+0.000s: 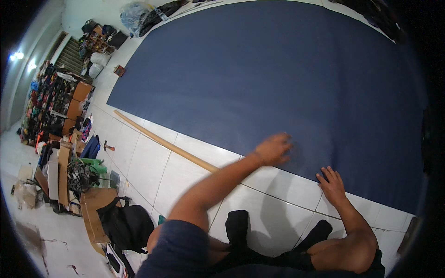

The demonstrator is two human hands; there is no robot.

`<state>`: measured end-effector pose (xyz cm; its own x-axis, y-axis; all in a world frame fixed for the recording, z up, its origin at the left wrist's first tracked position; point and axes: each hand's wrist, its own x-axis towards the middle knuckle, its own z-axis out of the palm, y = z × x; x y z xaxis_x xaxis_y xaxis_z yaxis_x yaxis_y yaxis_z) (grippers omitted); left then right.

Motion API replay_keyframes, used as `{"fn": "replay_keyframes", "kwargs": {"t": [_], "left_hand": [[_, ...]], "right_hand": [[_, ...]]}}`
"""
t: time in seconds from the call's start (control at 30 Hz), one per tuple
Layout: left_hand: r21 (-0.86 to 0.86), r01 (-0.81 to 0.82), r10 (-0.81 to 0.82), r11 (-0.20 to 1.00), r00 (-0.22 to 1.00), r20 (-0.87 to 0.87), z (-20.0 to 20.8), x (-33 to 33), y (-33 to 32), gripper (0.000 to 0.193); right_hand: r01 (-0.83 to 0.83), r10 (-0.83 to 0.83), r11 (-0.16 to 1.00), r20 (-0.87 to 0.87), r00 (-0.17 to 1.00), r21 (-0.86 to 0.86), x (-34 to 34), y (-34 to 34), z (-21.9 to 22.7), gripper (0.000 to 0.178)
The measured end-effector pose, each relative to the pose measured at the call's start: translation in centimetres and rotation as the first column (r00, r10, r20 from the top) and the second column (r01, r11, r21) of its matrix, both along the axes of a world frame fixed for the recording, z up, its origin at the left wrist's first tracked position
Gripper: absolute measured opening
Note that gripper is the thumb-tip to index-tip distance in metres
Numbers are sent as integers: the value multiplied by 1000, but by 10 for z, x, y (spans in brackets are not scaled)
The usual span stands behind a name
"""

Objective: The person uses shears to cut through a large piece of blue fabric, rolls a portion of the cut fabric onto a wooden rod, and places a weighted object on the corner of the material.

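Dark blue cloth (278, 78), one large sheet, is spread flat over the white tiled floor (153, 167); its near edge is pressed by the left hand (274, 149), blurred with fingers loosely together, and by the right hand (331, 184), fingers spread. One long wooden pole (162, 141) lies on the tiles beside that edge. One black bag (125, 224) and cardboard boxes (95, 206) are seen at the left.

A white tiled floor (153, 167) runs to a left wall lined with crowded shelves (51, 106) and cardboard boxes (95, 206), a staircase (69, 55) rising at the far corner, with two bright lamps (16, 56) glaring high on the left.
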<state>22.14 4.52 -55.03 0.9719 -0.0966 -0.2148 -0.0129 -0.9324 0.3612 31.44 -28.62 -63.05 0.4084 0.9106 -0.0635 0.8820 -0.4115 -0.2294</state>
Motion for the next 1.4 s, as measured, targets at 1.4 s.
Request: {"fn": "replay_keyframes", "kwargs": {"t": [1.4], "left_hand": [[194, -910, 848, 366, 412, 333, -109, -85, 249, 83]], "right_hand": [[199, -201, 977, 15, 980, 72, -14, 281, 12, 54]]}}
